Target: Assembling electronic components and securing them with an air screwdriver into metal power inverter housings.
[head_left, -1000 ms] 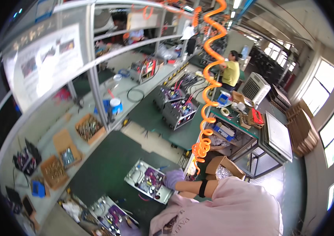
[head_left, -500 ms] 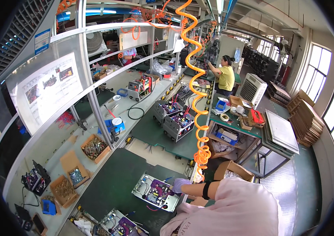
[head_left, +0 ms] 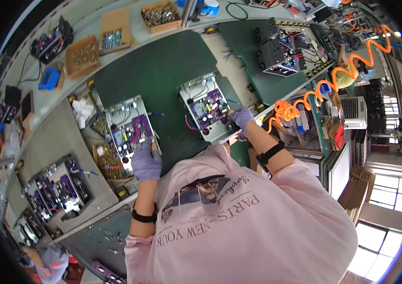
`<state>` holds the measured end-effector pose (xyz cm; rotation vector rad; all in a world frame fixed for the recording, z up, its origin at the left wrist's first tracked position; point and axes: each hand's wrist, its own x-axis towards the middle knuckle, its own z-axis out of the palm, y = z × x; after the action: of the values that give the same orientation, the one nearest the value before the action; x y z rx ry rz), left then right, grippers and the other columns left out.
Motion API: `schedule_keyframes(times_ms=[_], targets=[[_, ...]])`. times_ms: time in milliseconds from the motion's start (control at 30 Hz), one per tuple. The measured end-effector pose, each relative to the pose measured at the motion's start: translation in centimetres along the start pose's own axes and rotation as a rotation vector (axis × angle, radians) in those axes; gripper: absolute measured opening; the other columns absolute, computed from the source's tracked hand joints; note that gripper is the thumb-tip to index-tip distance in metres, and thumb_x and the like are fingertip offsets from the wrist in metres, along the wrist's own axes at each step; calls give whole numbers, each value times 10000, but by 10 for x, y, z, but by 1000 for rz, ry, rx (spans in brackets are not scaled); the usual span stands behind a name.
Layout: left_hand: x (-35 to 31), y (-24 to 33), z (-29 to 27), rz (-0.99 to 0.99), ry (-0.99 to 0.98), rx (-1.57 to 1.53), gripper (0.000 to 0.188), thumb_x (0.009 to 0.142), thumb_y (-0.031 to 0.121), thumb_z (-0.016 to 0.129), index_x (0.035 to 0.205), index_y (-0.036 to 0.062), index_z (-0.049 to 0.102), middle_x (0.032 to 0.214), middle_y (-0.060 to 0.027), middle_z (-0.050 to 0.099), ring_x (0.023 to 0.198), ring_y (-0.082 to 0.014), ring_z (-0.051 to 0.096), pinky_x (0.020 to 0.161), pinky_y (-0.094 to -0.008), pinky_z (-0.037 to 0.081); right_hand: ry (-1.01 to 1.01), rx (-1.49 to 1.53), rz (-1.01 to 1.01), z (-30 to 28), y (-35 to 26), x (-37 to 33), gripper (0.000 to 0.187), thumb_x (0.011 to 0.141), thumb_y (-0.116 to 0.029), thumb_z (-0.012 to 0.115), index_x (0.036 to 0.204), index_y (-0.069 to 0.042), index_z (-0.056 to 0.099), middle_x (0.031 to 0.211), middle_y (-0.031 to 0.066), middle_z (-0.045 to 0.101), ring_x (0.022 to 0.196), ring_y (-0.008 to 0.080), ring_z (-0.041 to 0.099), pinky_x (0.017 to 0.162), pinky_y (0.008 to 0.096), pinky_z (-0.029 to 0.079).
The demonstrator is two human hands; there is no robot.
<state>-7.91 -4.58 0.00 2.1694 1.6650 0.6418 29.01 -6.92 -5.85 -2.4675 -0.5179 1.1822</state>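
My left hand (head_left: 147, 162) touches the left circuit tray (head_left: 124, 112), grip unclear; my right hand (head_left: 242, 118) grasps the right tray (head_left: 217, 132). Dangling wires (head_left: 190, 124) could snag if it slides.

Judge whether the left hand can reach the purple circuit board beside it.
Probably yes: the left hand is at the metal tray's edge, and no cover blocks the purple circuit board.

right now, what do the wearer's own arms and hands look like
The left hand and right hand are both in lavender gloves. A black band circles each forearm, one on the left and one on the right. The loose pale pink sleeves leave the forearms uncovered. No cables show attached to either arm.
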Motion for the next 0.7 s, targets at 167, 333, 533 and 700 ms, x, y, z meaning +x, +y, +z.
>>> schedule_keyframes(times_ms=[167, 333, 533, 700], targets=[[5, 5, -10, -285, -46, -340, 349, 835, 118, 562, 1180, 112, 516, 841, -120, 627, 710, -227, 609, 658, -337, 485, 31, -131, 149, -5, -23, -35, 348, 758, -354, 606, 946, -68, 673, 1051, 104, 623, 926, 299, 586, 737, 374, 489], [4, -26, -10, -367, -89, -748, 285, 837, 10, 561, 1116, 68, 551, 852, -32, 603, 714, -82, 530, 663, -223, 451, 185, -932, -391, 7, -41, -119, 402, 772, -393, 545, 1027, -97, 641, 1176, 121, 540, 1117, 324, 453, 942, 458, 347], [-3, -41, -23, -390, -198, -862, 242, 798, -43, 579, 1025, 33, 548, 907, -60, 626, 779, -101, 569, 715, -235, 467, 359, -1054, -858, 42, -73, -157, 363, 738, -287, 602, 1053, -105, 608, 1119, 112, 550, 1088, 291, 480, 954, 417, 353], [-1, -35, -29, -367, -272, -875, 255, 751, 4, 652, 992, 22, 570, 879, -73, 642, 849, -135, 605, 748, -251, 473, -539, -326, -1083, 125, -102, -166, 328, 765, -167, 612, 1070, -50, 587, 969, 140, 620, 882, 261, 587, 821, 348, 455]])
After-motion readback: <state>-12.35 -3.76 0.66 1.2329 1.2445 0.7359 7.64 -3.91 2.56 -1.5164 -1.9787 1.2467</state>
